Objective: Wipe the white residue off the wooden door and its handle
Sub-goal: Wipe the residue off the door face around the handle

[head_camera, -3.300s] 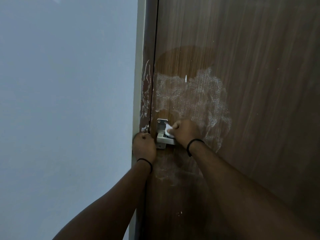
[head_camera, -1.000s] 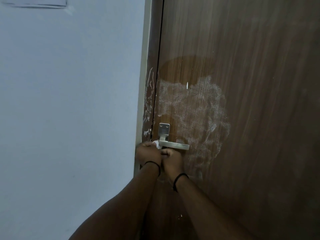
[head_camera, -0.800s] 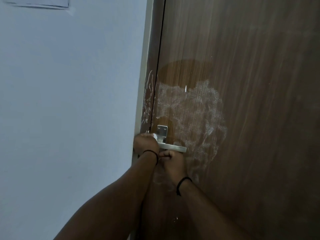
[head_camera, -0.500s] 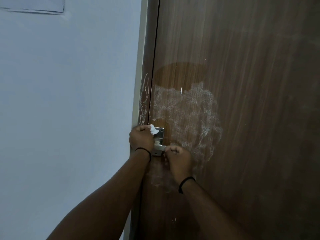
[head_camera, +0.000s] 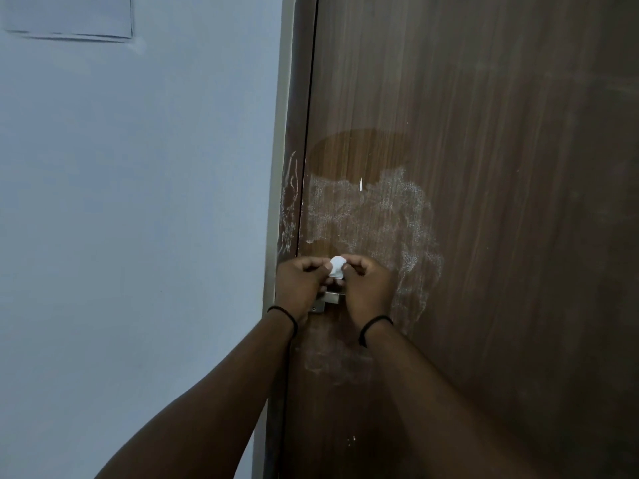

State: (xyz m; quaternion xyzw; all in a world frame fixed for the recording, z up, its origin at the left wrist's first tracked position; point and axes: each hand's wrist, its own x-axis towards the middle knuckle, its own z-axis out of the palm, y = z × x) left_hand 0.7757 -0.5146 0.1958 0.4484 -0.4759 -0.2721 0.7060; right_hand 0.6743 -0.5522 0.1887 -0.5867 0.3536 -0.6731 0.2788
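A brown wooden door fills the right of the view. A wide patch of white residue covers it above and right of the metal handle, and fainter smears lie below. My left hand and my right hand meet in front of the handle and hide most of it. Both pinch a small crumpled white tissue between their fingertips.
The door frame left of the door carries white streaks. A pale blue wall fills the left half, with a flat rectangular panel at its top left. A wiped, darker arc shows on the door above the residue.
Both hands have risen from beside and under the handle to meet in front of it. The tissue, held by my left hand alone before, is now pinched by both.
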